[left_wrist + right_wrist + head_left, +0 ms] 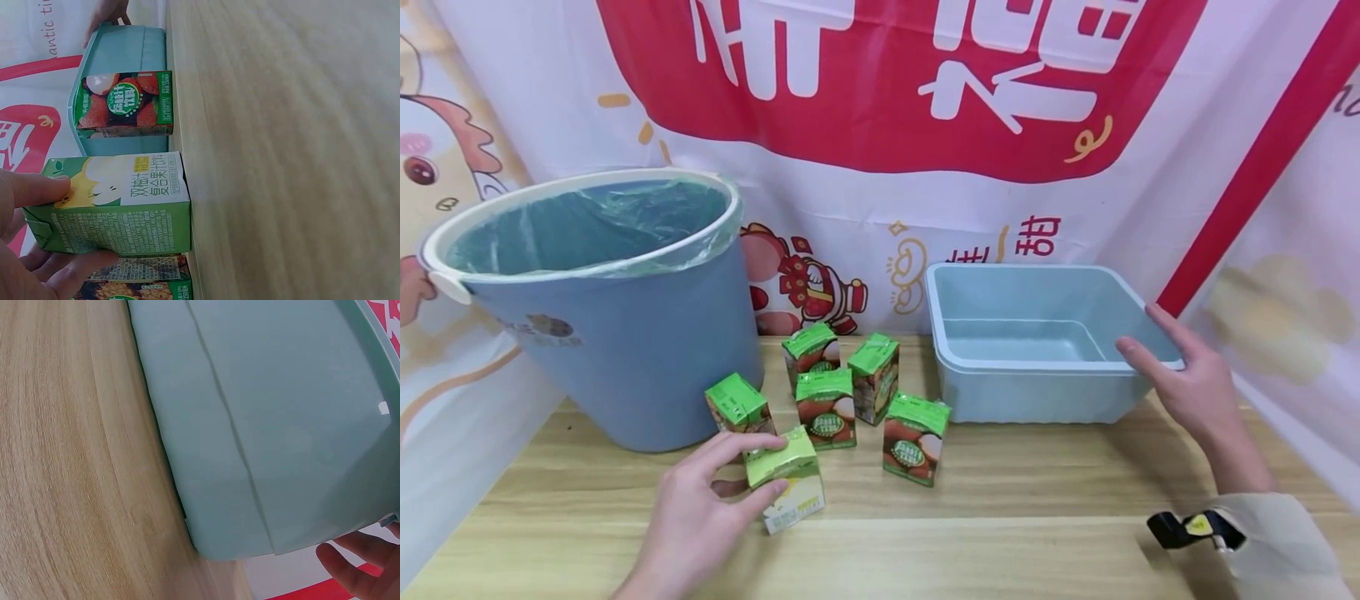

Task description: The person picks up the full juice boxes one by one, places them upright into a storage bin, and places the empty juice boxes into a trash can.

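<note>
In the head view, my left hand (700, 504) grips a light green juice box (797, 504), thumb on one side and fingers on the other. The left wrist view shows this juice box (119, 225) printed with yellow fruit and its base close to the wooden table. My right hand (1198, 387) holds the right end of a pale blue plastic basin (1030, 396), with the thumb over the rim. Fingers (350, 572) lie by the outer end wall in the right wrist view. Near the left hand stands a dark drink box with a green top (737, 400), partly hidden.
Several more green-topped drink boxes stand mid-table, among them one at the front (913, 442) near the basin. A blue bin (647, 358) with a clear green liner stands at the left. A printed cloth (850, 158) hangs behind the wooden table (970, 533).
</note>
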A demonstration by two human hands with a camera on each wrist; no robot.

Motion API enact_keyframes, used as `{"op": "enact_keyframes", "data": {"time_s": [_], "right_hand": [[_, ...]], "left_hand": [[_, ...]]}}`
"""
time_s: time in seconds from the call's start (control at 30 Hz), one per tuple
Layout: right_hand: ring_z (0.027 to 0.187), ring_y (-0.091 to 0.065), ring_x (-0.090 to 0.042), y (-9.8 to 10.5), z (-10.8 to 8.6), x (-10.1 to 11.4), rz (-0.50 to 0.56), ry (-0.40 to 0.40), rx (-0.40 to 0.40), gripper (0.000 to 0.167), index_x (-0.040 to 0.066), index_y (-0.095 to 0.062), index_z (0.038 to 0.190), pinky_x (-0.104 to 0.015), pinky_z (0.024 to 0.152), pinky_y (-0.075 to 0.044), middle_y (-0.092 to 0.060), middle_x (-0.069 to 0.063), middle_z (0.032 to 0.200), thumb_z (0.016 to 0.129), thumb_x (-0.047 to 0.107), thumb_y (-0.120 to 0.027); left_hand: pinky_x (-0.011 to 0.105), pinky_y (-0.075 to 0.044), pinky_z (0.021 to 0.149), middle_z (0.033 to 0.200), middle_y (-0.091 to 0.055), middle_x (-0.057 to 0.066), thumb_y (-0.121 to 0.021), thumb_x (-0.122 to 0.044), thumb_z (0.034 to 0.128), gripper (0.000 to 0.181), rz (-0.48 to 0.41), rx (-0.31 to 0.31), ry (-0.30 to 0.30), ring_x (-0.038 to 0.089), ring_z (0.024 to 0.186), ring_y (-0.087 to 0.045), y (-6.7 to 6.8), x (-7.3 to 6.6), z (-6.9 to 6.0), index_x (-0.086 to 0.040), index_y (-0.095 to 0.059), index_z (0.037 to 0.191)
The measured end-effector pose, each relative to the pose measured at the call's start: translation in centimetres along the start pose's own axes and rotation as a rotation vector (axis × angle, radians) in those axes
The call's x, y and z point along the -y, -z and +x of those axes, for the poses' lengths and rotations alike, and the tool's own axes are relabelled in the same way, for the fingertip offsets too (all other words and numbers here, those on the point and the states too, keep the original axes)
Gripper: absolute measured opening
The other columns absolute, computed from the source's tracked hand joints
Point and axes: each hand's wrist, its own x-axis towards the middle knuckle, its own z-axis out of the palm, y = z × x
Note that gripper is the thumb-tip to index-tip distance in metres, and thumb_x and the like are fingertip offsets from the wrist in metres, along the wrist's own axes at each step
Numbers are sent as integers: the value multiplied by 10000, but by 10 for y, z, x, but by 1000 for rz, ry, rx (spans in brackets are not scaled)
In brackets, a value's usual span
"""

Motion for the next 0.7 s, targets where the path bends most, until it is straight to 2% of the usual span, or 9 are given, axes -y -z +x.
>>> {"op": "enact_keyframes", "data": {"time_s": [0.1, 0.43, 0.7], "right_hand": [[1532, -251, -615, 0, 0, -1, -7, -1, 2, 838, 307, -180, 1707, -861, 1055, -323, -203, -263, 1752, 1018, 548, -592], [1506, -296, -613, -1, 0, -2, 11, 2, -7, 846, 279, -185, 1708, -843, 1063, -337, -227, -276, 1740, 1017, 536, -601], [1521, -282, -610, -2, -1, -2, 13, 4, -16, 843, 277, -185, 1709, -849, 1063, -341, -223, -257, 1748, 1020, 532, -598]], "left_hand": [[192, -620, 738, 1208, -765, -45, -945, -36, 746, 481, -8, -15, -12, -30, 1008, -689, -1, -1, 0, -299, -799, 1121], [214, -626, 748, 1212, -753, -96, -926, -73, 789, 443, 17, -6, -17, -28, 1019, -688, 5, -11, 0, -347, -796, 1112], [188, -620, 729, 1144, -756, -110, -932, -51, 778, 422, 1, -59, -121, -28, 962, -682, 12, -28, 10, -300, -807, 1095]]}}
